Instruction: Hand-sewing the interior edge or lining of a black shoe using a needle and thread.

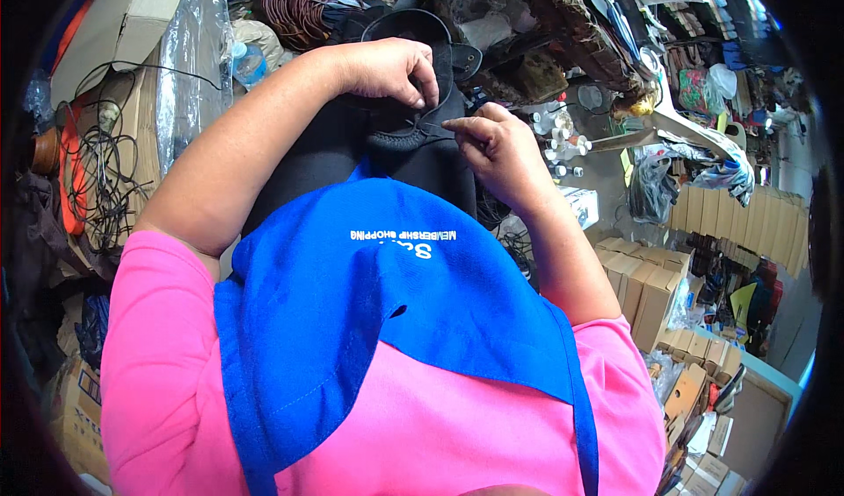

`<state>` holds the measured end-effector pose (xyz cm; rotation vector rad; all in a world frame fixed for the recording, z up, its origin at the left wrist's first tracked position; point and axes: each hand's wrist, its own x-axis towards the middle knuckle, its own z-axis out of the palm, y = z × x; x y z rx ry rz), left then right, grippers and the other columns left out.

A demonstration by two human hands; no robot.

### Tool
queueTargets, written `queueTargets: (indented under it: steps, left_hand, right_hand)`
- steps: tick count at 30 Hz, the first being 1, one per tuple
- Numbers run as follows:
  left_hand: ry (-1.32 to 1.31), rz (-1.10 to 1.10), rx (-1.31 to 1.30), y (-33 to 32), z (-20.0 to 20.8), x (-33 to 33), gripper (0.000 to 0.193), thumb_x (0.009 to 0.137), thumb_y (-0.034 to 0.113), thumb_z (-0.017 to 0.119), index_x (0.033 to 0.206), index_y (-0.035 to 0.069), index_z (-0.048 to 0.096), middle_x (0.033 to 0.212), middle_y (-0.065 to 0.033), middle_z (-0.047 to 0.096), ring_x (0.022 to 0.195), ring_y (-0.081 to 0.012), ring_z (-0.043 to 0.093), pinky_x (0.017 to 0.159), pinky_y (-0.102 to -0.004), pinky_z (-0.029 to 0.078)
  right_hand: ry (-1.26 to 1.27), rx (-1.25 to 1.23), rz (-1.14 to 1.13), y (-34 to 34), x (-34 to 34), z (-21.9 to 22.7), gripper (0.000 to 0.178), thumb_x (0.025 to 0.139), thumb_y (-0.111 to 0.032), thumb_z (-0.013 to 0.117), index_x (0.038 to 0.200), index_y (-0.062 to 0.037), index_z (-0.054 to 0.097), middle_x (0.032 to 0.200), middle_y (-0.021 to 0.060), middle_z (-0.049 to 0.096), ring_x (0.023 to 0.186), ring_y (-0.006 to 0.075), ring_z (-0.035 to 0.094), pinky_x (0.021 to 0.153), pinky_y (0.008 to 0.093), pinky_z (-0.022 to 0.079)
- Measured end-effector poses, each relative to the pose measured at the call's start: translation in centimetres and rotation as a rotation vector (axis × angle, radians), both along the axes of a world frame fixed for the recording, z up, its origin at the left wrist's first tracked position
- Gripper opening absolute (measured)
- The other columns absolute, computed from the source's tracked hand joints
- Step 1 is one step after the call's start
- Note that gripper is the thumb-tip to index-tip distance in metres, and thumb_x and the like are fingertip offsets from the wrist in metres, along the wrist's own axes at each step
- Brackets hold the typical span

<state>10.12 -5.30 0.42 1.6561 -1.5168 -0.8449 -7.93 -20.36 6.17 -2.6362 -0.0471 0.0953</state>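
A black shoe [444, 74], with a round opening at its far end and a short strap bearing a metal stud [472, 59], rests across my lap on black trousers. Its rounded near end has a ribbed edge [397, 141]. From above, my left hand [393, 72] reaches over the shoe, fingers bent and fingertips down at its inner part. At the shoe's right side, my right hand [498, 142] has thumb and forefinger close together in a pinch; anything fine between them is too small to see. A blue apron [316, 276] covers my front.
Brown cord [303, 10] is coiled beyond the shoe. A plastic bottle [249, 62] and tangled black cable [110, 157] lie to the left. On the right are small white bottles [563, 135], a metal stand [686, 122] and stacked cardboard boxes [640, 280].
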Motion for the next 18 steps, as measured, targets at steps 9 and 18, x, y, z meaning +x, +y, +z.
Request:
queueTargets:
  steps: [9, 18]
  left_hand:
    - [0.012, 0.016, 0.008, -0.2, -0.6, 0.3, 0.022, 0.072, 0.012, 0.071, 0.094, 0.011, 0.074, 0.085, -0.0037, 0.050, 0.088, -0.0178, 0.051, 0.083, -0.0281, 0.043]
    - [-0.026, 0.018, -0.004, -0.1, -0.6, 0.2, 0.022, 0.072, 0.012, 0.072, 0.095, 0.012, 0.074, 0.086, -0.0034, 0.049, 0.089, -0.0174, 0.050, 0.083, -0.0278, 0.043]
  right_hand:
    - [0.055, 0.063, -0.049, 0.0, 0.4, -0.6, 0.024, 0.074, -0.006, 0.063, 0.096, -0.0089, 0.071, 0.078, 0.0133, 0.058, 0.076, 0.0310, 0.060, 0.070, 0.0391, 0.050]
    - [0.051, -0.004, 0.052, -0.1, 1.9, 0.0, 0.027, 0.071, -0.004, 0.064, 0.096, -0.0102, 0.071, 0.077, 0.0123, 0.057, 0.076, 0.0297, 0.060, 0.070, 0.0379, 0.050]
